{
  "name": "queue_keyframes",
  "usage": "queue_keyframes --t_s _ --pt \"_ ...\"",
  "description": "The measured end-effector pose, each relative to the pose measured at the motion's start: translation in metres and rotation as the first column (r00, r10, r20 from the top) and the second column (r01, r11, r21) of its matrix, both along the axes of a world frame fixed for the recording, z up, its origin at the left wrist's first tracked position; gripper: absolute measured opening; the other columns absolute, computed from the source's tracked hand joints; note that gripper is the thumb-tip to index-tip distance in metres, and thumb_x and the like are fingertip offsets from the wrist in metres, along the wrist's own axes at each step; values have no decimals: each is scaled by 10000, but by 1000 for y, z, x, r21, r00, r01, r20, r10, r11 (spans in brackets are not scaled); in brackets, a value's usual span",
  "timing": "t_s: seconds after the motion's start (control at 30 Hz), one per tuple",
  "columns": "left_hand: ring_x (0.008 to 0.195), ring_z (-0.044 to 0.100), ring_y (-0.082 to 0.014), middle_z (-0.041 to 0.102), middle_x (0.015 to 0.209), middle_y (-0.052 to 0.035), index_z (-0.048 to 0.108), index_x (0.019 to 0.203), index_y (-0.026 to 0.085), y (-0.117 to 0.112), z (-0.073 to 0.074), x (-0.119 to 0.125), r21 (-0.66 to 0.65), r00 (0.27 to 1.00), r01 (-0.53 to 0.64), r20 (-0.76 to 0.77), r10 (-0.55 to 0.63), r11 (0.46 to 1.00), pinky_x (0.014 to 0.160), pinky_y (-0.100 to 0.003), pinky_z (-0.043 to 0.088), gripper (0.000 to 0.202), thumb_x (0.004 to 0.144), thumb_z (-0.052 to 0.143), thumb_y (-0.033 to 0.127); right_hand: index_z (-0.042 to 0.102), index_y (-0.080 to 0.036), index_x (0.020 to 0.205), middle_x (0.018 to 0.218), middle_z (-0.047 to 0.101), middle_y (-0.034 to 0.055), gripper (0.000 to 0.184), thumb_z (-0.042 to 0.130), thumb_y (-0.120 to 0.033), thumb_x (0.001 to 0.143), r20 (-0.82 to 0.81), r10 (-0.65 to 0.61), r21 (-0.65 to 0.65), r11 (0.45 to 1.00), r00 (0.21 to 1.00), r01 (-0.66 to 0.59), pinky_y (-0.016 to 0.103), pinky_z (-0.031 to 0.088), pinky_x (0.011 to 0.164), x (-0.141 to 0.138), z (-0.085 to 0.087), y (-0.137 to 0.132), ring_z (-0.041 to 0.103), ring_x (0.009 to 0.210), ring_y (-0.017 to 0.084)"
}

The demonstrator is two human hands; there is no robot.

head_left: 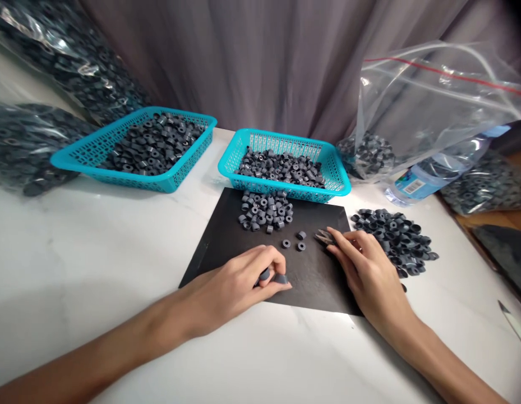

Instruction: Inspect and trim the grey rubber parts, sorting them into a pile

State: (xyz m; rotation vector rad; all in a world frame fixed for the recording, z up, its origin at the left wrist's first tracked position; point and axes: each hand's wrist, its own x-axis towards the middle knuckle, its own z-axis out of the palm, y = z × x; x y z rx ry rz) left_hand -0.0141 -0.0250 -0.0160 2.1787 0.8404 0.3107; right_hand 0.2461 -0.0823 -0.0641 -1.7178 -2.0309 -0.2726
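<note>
My left hand (243, 278) rests on a black mat (226, 241), its fingers pinched on small dark grey rubber rings (273, 276). My right hand (365, 266) lies on the mat's right edge, fingers closed round a small metal tool (324, 237) whose tip points left. Three loose rings (301, 246) lie between the hands. A small pile of rings (265, 210) sits at the mat's far edge. A bigger pile (395, 235) lies on the table right of my right hand.
Two turquoise baskets (87, 154) (342, 179) of rings stand behind the mat. Plastic bags of rings lie at the left (20, 146) and right (411, 112). A water bottle (428, 177) lies at right. A blade tip (512, 322) shows near the right edge.
</note>
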Motion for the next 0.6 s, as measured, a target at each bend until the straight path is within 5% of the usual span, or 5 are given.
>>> queue_keyframes --t_s 0.23,0.3,0.4,0.6 --pt "800 554 -75 574 984 43 495 1007 233 1 -8 -2 119 997 65 28 -69 991 768 -205 409 88 991 544 305 640 -110 1297 1049 608 178 376 541 -298 987 78 -28 87 996 997 22 484 496 780 -3 6 1 530 895 300" --pt "807 556 -77 577 984 38 490 1002 229 1 -8 -2 151 996 77 38 -84 986 778 -206 410 79 994 537 292 609 -151 1322 1072 598 152 362 578 -219 967 -67 102 109 990 993 -94 456 495 806 -11 12 -6 544 916 272" --pt "820 562 -82 582 991 30 486 1006 223 2 -7 -2 169 993 102 34 -109 980 794 -206 418 61 998 526 268 584 -189 1288 1075 587 105 353 623 -152 938 -382 315 53 946 869 -319 353 512 808 -30 19 -21 578 955 215" --pt "836 589 -94 601 1000 9 496 1014 204 -2 -4 0 241 989 132 37 -145 962 776 -207 434 29 997 518 211 592 -220 1087 997 623 36 155 636 -181 943 -701 250 -75 905 668 -418 277 500 777 -56 21 -31 602 912 161"
